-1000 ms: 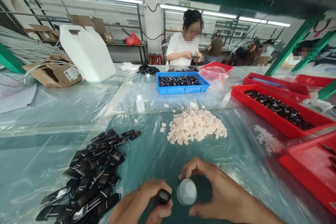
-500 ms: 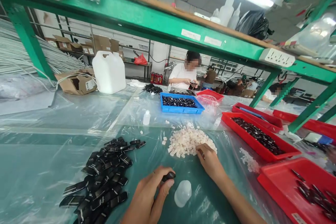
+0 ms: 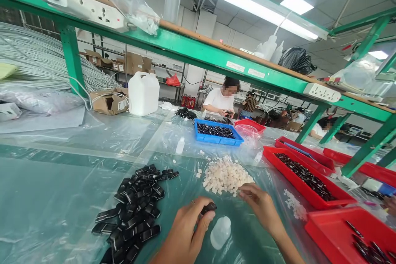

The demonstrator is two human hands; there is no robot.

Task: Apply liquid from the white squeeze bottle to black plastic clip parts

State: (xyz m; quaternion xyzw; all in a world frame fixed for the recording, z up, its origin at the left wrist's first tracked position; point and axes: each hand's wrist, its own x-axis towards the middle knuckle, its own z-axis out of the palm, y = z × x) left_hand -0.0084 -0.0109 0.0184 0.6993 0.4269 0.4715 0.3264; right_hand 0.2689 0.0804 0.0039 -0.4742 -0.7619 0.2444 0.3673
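My left hand (image 3: 185, 231) pinches a small black part (image 3: 209, 207) between thumb and fingers, low in the middle of the view. My right hand (image 3: 260, 208) rests at the near edge of a heap of small white cubes (image 3: 225, 176), fingertips touching the cubes; whether it has one pinched is hidden. A small translucent squeeze bottle (image 3: 220, 232) lies on its side on the plastic-covered table between my two hands. A pile of black parts (image 3: 136, 210) lies left of my left hand.
Red trays (image 3: 309, 179) with black parts stand at the right, a blue tray (image 3: 216, 132) farther back. A small white bottle (image 3: 180, 145), a white jug (image 3: 144, 93) and a cardboard box (image 3: 108, 101) stand behind. A seated person in white (image 3: 221, 101) works across. A green shelf beam (image 3: 198, 49) spans overhead.
My right hand let go of the translucent bottle, which now lies on the table, and reached forward to the white cubes. The view tilted up.
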